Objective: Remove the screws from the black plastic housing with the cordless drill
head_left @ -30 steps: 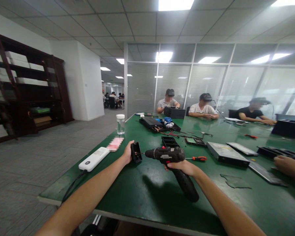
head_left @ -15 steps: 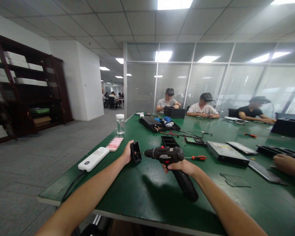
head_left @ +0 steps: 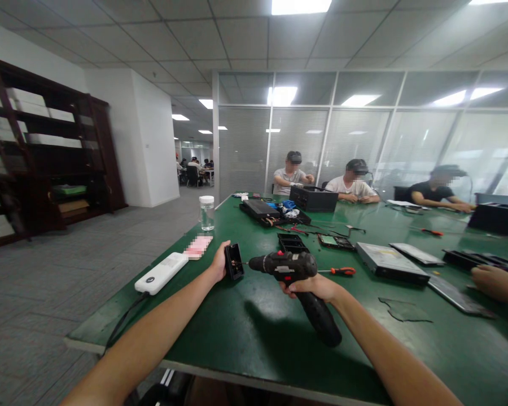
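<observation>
Well outstretched, left grip (head_left: pixel 220 264) clasping a tilted black case (head_left: pixel 234 262), right grip (head_left: pixel 311 286), also forward, curled around drill (head_left: pixel 288 264).

White ceiling panels (head_left: pixel 301 6) glare overhead, a soft shadow (head_left: pixel 271 332) darkens the green tabletop (head_left: pixel 211 338), and the edges stretch.

The black pistol-shaped drill (head_left: pixel 285 264) looks like matt plastic; the small black open-fronted box (head_left: pixel 234 264) appears to be plastic with a low sheen. The broad green tabletop (head_left: pixel 220 338) is smooth and softly reflective. The white oblong device (head_left: pixel 163 273) looks like smooth plastic, the flat silver-grey drive (head_left: pixel 389 260) metal, the tall dark-brown cabinet (head_left: pixel 99 163) wood.
</observation>
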Available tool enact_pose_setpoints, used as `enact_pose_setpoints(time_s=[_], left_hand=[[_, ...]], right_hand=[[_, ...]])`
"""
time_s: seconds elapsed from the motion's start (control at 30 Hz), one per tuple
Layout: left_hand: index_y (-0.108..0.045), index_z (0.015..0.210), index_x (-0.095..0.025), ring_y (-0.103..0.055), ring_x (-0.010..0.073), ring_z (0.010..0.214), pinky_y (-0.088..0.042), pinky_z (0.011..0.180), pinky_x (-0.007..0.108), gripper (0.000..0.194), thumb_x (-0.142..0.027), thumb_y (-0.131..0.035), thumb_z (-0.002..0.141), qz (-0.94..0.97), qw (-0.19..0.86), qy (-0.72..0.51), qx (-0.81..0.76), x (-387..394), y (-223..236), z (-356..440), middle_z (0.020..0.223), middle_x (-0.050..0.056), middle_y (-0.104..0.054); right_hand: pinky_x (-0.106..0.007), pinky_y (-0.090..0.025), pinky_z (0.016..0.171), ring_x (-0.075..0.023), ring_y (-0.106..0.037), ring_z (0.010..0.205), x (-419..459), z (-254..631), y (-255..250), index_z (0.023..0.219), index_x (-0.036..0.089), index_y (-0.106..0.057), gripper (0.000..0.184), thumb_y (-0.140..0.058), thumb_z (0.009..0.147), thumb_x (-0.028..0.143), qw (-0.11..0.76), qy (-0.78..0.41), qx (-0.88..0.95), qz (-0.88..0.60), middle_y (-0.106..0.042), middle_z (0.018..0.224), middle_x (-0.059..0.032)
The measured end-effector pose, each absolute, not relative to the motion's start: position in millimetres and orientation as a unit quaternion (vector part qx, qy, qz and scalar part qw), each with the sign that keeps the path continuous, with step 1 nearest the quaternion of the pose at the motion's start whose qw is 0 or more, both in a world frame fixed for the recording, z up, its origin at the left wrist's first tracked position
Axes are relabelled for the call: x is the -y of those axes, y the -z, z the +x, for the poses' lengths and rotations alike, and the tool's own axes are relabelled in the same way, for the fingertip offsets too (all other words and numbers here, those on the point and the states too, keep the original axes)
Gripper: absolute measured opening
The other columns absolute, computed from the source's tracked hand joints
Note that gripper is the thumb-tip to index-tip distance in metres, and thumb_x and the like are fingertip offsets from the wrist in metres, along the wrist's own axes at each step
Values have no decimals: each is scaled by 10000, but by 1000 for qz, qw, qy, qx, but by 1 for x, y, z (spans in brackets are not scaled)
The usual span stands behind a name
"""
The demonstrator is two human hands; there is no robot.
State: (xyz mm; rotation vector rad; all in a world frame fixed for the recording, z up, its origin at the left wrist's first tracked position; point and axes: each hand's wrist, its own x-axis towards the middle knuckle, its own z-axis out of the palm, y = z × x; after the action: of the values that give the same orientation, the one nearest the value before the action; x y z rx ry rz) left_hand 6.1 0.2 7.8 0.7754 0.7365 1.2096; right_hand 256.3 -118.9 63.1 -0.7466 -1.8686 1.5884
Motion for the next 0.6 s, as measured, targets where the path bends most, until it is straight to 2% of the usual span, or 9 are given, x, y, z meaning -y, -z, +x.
enact_pose_setpoints(time_s=[0.33,0.6], left_hand=[[-498,599,-136,-474,131,406,-380,424,259,345,-475,-435,593,346,694,-535,-335,0,-8,6,495,22,-500],[-485,573,-138,-465,124,391,-371,412,248,331,-465,-438,595,341,692,-543,-331,0,-8,6,475,14,-487]], right_hand=[[-233,-379,563,-95,-450,628,119,257,-62,828,104,-504,252,-563,599,189,275,-595,699,-285,-479,759,-37],[-243,-385,579,-104,-454,655,119,256,-62,876,108,-490,302,-566,600,203,275,-591,701,-288,-480,795,-50]])
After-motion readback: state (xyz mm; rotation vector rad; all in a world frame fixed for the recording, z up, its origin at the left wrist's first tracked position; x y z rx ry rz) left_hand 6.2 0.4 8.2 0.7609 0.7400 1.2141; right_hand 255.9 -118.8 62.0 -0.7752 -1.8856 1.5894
